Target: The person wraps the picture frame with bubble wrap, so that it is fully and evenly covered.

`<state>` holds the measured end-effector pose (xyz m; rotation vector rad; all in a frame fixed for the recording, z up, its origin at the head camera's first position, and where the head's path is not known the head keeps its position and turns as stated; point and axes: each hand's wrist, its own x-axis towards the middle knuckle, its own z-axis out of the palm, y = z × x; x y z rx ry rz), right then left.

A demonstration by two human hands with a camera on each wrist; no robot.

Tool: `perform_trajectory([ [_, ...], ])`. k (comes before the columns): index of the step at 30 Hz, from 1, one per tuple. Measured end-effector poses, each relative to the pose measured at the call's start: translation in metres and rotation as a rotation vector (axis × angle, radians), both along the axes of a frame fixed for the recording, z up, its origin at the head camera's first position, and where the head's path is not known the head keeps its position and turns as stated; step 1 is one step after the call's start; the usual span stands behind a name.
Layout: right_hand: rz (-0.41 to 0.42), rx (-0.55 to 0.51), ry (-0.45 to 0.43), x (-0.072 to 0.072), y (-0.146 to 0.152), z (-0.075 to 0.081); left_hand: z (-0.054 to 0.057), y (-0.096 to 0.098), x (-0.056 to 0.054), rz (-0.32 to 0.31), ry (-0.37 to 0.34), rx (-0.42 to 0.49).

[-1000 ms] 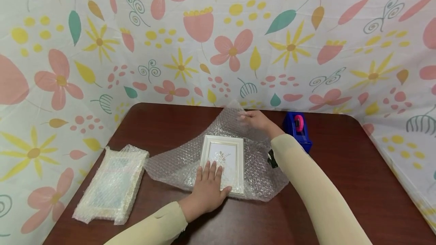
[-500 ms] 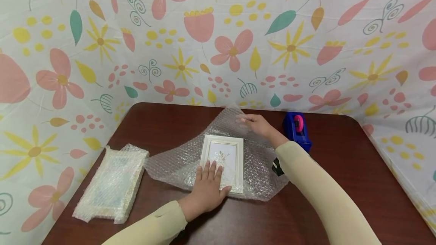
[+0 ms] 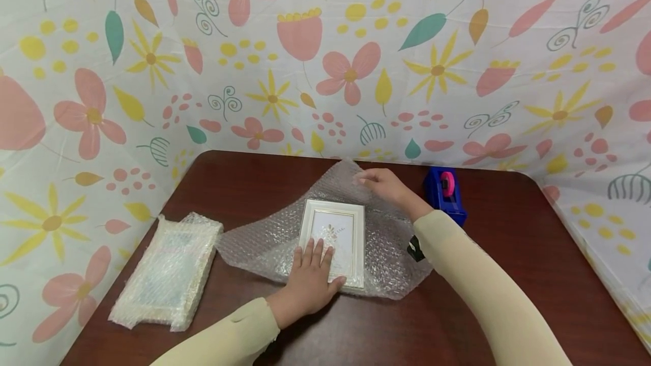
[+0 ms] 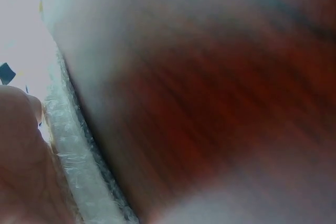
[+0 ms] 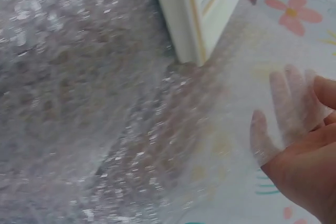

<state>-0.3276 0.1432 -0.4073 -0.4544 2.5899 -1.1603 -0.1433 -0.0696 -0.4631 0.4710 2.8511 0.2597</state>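
Observation:
A white picture frame (image 3: 359,242) with a gold inner line lies face up on a sheet of bubble wrap (image 3: 259,244). My left hand (image 3: 309,288) rests flat on the frame's lower left part, fingers spread. Beyond the frame, my right hand (image 3: 387,186) pinches the sheet's far corner and holds it raised. In the right wrist view, the fingers of the right hand (image 5: 302,166) show through the clear film, with the thumb on the near side. A corner of the frame (image 5: 195,30) stands near there. The left wrist view catches the left hand (image 4: 23,156) beside the wrap's edge (image 4: 81,161).
On the left of the brown table (image 3: 488,309) lies a bubble-wrapped flat parcel (image 3: 165,273). A blue tape dispenser (image 3: 443,194) with a pink core stands at the back right, close to the right forearm. Floral cloth (image 3: 325,72) hangs behind the table.
My right hand has come down slightly with the corner of the bubble wrap, whose tip sits a little lower. The left hand and the frame have stayed in place.

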Motion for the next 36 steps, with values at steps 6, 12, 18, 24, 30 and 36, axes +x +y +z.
perform_trajectory([
  [6, -0.004, 0.079, 0.025, -0.001, -0.009, 0.006, 0.001, 0.001, -0.001, -0.001, -0.009, -0.012],
  [12, -0.030, 0.097, 0.054, 0.002, -0.010, 0.008, 0.003, 0.003, -0.002, -0.008, -0.019, -0.022],
  [18, -0.044, 0.096, 0.085, 0.005, -0.005, 0.007, 0.005, 0.003, -0.002, -0.007, -0.032, -0.009],
  [24, -0.011, -0.021, 0.069, 0.010, 0.007, 0.001, 0.007, 0.003, -0.004, -0.016, -0.033, 0.001],
  [30, 0.043, -0.115, 0.031, 0.019, 0.013, -0.006, 0.007, 0.002, -0.005, -0.013, -0.054, -0.001],
  [36, 0.058, -0.129, -0.016, 0.023, 0.010, -0.008, 0.006, -0.001, -0.005, -0.030, -0.055, -0.033],
])
